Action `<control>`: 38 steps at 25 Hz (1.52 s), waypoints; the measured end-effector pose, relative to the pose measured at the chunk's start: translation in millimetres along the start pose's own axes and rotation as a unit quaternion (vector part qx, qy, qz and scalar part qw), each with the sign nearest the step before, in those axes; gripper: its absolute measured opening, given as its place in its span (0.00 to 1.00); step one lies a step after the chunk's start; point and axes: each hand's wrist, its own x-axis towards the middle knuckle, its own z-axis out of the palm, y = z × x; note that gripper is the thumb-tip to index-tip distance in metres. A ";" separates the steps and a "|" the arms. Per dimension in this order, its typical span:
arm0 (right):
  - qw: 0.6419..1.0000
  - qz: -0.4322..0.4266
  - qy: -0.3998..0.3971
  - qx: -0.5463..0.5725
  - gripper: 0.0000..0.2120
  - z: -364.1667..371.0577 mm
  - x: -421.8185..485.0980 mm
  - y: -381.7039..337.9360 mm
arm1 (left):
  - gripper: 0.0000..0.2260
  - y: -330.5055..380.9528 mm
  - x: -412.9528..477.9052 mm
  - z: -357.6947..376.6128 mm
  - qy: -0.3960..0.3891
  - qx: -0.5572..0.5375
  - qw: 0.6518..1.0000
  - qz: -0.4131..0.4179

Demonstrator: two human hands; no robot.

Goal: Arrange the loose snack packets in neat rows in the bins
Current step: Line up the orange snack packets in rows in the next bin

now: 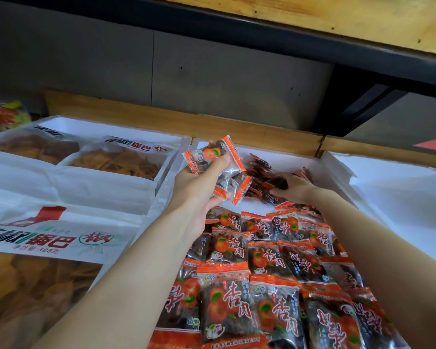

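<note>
My left hand [199, 182] grips a bunch of orange-edged snack packets [219, 159] and holds them up over the far left part of the white foam bin [335, 170]. My right hand [293, 186] reaches into the far end of the same bin, its fingers resting on a loose heap of packets [262, 172]; whether it grips any of them is hidden. Nearer to me, the bin holds rows of the same packets [267, 273], overlapping and face up.
To the left lies a second foam bin [126, 129] with large clear bags of crisps [116, 159]. A third white bin [400, 187] lies to the right. A wooden ledge [161, 117] and a grey wall run behind, with a shelf overhead.
</note>
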 end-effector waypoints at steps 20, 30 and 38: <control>0.863 -0.052 0.088 0.495 0.09 -50.9 -130.2 -96.2 | 0.08 -2.5 -4.9 -1.3 0.028 0.108 0.992 0.062; 0.812 -0.034 0.011 0.583 0.06 -55.1 -180.1 -91.3 | 0.10 15.7 -32.1 3.5 -0.004 0.135 0.987 0.083; 0.898 -0.077 0.076 0.427 0.08 -43.0 -183.2 -98.1 | 0.07 41.3 -43.2 -15.0 0.052 0.074 0.985 0.149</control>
